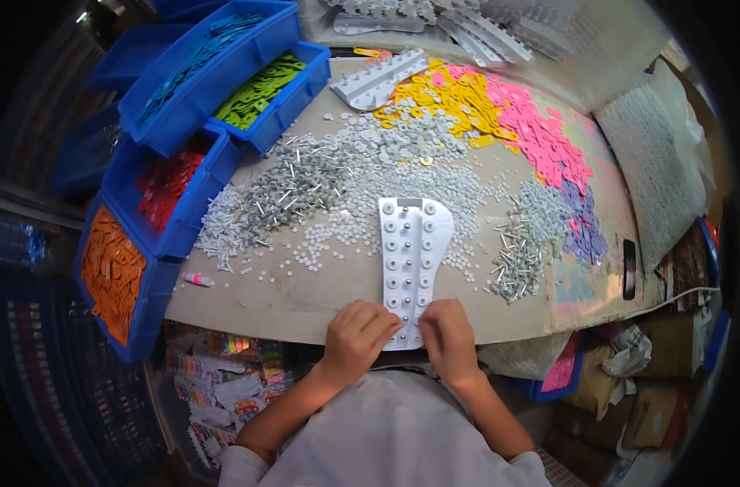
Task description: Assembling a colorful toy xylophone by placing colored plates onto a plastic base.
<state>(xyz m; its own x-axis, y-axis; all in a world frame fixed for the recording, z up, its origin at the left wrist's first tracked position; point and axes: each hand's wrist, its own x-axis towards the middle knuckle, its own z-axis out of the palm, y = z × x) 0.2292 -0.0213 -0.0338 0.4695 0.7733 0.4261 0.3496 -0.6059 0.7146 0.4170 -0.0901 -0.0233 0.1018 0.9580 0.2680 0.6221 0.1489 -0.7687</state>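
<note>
A white plastic plate (440, 231) with one curved side lies upright in front of me at the table's near edge. Small white ringed discs (392, 263) sit in two rows along it, with a line of round metal studs (407, 263) between them. My left hand (359, 339) is at the plate's near left edge, thumb and fingers pinched together. Opposite it, my right hand (449, 337) is closed in a pinch at the near right edge. Whatever either pinch holds is too small or hidden to tell.
Loose white discs (370, 195) and metal pins (301, 183) cover the table beyond. Yellow (467, 105), pink (540, 130) and purple tags (582, 223) lie right. Blue bins (163, 235) line the left; another studded plate (378, 79) and a clear bag (654, 154) stand farther back.
</note>
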